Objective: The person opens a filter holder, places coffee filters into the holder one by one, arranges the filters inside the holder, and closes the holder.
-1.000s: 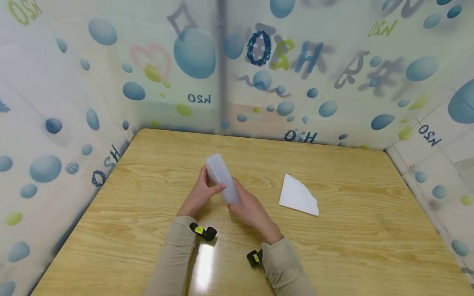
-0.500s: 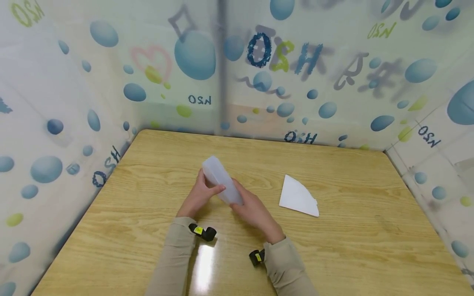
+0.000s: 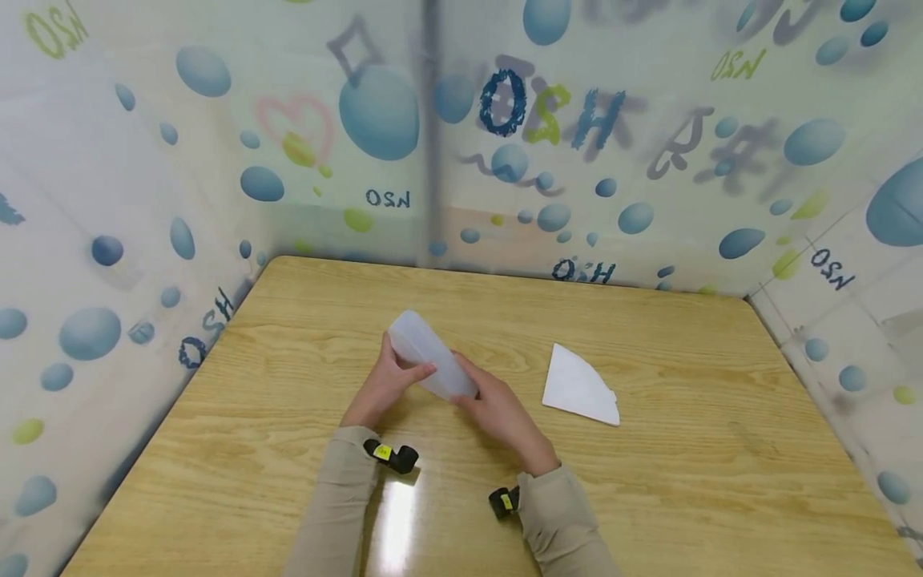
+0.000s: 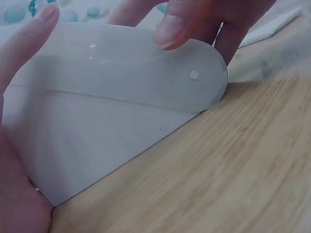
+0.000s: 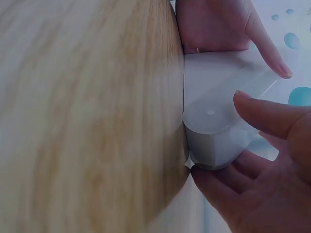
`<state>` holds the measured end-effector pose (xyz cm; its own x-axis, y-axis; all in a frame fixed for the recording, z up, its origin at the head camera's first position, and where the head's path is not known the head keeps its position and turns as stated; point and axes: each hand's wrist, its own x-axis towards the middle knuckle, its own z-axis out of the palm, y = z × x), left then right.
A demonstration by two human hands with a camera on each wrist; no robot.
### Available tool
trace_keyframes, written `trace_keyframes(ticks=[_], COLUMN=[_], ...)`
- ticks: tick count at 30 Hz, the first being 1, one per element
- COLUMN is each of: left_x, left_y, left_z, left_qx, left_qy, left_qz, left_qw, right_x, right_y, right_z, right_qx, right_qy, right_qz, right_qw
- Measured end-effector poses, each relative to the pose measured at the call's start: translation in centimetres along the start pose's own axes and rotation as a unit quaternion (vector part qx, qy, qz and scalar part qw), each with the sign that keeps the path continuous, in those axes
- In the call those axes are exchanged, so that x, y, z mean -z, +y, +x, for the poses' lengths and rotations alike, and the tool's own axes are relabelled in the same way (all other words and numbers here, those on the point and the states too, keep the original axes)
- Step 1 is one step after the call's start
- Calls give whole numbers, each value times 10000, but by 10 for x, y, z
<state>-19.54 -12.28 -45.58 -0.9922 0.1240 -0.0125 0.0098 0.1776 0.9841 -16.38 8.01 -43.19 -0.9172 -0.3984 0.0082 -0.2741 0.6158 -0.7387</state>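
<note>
In the head view, both hands hold a white, frosted plastic case (image 3: 431, 346) slantwise over the table. The left hand (image 3: 380, 383) grips its left side, thumb lying across the top. The right hand (image 3: 499, 409) grips its near right end between thumb and fingers. The left wrist view shows a cloudy lid (image 4: 112, 63) with a rounded end and a small round pin, over a flat white body (image 4: 82, 141) whose edge meets the tabletop. What is inside cannot be seen. To the right lies a white fan-shaped paper piece (image 3: 579, 386), resembling a cone coffee filter.
Under everything is a light wooden table (image 3: 692, 449). A printed backdrop (image 3: 613, 168) rises behind its far edge and along both sides. A small black wrist camera (image 3: 392, 455) sits at the left cuff, another (image 3: 503, 502) at the right.
The case has turned a little counterclockwise, its far end shifting left and nearer, its near end right. The right hand has moved slightly right with it. The paper piece stays in place.
</note>
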Motion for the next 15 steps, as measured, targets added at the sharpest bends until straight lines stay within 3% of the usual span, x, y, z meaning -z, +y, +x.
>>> trace_keyframes(ticks=[15], left_x=[2], left_y=[-2], left_z=[-1], left_qx=[-17], left_qy=[-154], left_qz=[-111], left_qw=[9998], right_x=[7], right_y=[7], right_z=[0], right_qx=[37], right_qy=[177], right_qz=[24], right_qw=[9998])
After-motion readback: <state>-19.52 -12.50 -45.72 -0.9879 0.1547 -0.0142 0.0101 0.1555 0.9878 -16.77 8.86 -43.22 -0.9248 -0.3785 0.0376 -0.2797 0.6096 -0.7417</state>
